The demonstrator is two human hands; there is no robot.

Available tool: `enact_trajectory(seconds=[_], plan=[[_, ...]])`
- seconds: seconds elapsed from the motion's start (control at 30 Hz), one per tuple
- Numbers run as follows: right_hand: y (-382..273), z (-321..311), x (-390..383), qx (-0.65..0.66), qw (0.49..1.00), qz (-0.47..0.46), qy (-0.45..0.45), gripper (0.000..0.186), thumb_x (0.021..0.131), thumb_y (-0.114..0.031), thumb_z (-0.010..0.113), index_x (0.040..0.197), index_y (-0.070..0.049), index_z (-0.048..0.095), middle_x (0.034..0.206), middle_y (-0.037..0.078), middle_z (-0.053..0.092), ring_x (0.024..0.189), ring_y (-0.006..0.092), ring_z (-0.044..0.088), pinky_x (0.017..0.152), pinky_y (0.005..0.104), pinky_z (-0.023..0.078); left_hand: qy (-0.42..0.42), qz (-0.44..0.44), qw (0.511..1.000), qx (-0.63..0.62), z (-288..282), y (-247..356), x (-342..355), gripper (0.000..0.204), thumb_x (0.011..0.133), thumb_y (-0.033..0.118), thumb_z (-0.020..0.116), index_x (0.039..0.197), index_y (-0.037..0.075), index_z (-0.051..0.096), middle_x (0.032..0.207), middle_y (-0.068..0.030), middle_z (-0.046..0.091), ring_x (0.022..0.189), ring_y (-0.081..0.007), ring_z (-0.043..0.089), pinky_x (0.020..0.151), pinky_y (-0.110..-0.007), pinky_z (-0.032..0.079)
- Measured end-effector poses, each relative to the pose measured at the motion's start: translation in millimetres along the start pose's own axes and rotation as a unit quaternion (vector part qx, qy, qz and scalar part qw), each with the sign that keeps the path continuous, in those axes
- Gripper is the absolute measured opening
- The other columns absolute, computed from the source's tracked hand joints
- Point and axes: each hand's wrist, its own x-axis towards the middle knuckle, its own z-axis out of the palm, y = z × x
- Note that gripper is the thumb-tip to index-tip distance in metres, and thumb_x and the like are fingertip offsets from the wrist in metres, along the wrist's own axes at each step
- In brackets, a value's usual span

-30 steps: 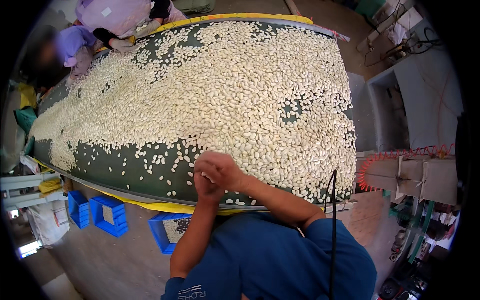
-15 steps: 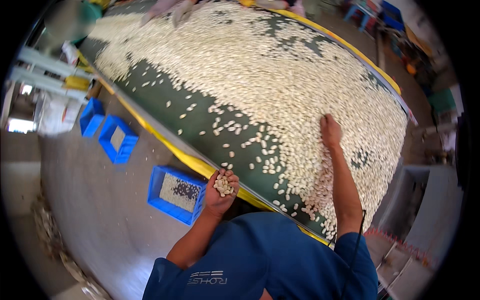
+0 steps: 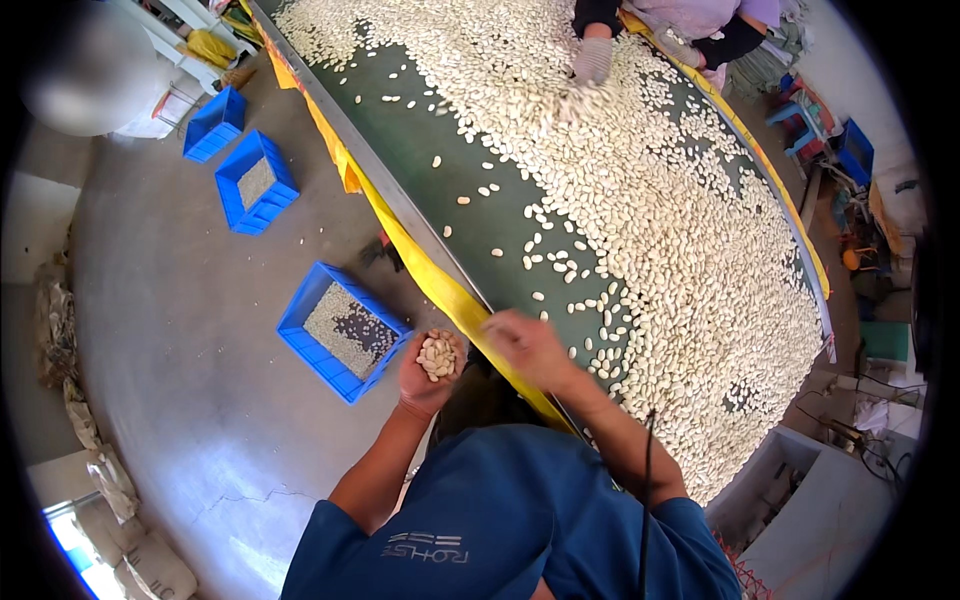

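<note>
My left hand (image 3: 424,388) is cupped palm up around a small heap of pale beans (image 3: 437,356), just off the near edge of the table and beside a blue crate. My right hand (image 3: 532,348) hovers over the table's yellow-covered edge, near my left hand. Motion smears its fingers, so I cannot tell whether they hold anything. A broad layer of white beans (image 3: 660,230) covers much of the green tabletop (image 3: 420,150), with single beans scattered toward the near side.
On the floor at left stand a blue crate (image 3: 365,388) partly filled with beans, a second blue crate (image 3: 243,213) and a third (image 3: 207,137). Across the table, a co-worker's gloved hand (image 3: 592,62) reaches into the beans. A grey bin (image 3: 800,500) stands at right.
My right hand has left the bean layer and come back left toward my left hand. My left hand still cradles its beans. The view has turned, bringing the co-worker's arms further in.
</note>
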Motion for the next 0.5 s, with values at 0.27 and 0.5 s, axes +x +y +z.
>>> enact_trajectory(seconds=[0.27, 0.5], plan=[[23, -2, 26, 0.063, 0.99, 0.071, 0.109, 0.016, 0.091, -0.008, 0.055, 0.105, -0.006, 0.062, 0.069, 0.007, 0.058, 0.057, 0.0117, 0.051, 0.053, 0.0269, 0.042, -0.03, 0.005, 0.991, -0.127, -18, 44, -5, 0.02, 0.095, 0.022, 0.048, 0.087, 0.008, 0.058, 0.09, -0.0032, 0.056, 0.088, -0.0162, 0.053, 0.082, -0.031, 0.05], [56, -130, 1, 0.065, 0.927, 0.165, 0.33, 0.017, 0.095, -0.007, 0.049, 0.103, -0.003, 0.063, 0.061, -0.006, 0.045, 0.053, 0.0017, 0.037, 0.047, 0.0188, 0.031, -0.063, 0.072, 0.985, -0.142, -124, 200, 3, 0.02, 0.093, 0.023, 0.048, 0.091, 0.006, 0.059, 0.093, -0.0058, 0.061, 0.086, -0.0187, 0.058, 0.081, -0.033, 0.052]])
